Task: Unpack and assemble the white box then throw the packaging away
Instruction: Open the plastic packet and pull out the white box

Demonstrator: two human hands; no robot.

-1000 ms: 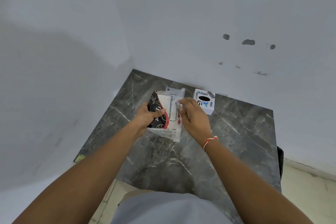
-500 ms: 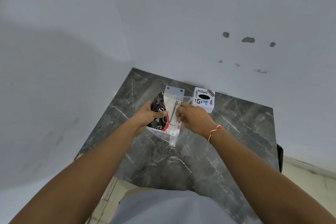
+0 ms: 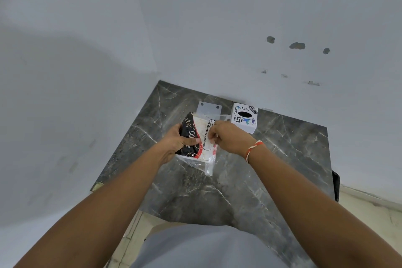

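Item 1: clear plastic pkg point(image 3: 203, 137) w/ black-red-white printed insert, held above dark marble table point(image 3: 282, 159). I see left hand point(image 3: 177, 143) closed on its left edge; right hand point(image 3: 228, 137) pinching the plastic. Item 2: white box point(image 3: 244, 118) w/ stickers, on table by wall, just right of pkg.

Dark grey marble-patterned table point(image 3: 250, 180) set in a corner.
A stickered white box point(image 3: 244, 118) rests at the far edge; a flat white plate point(image 3: 209, 107) lies just left.
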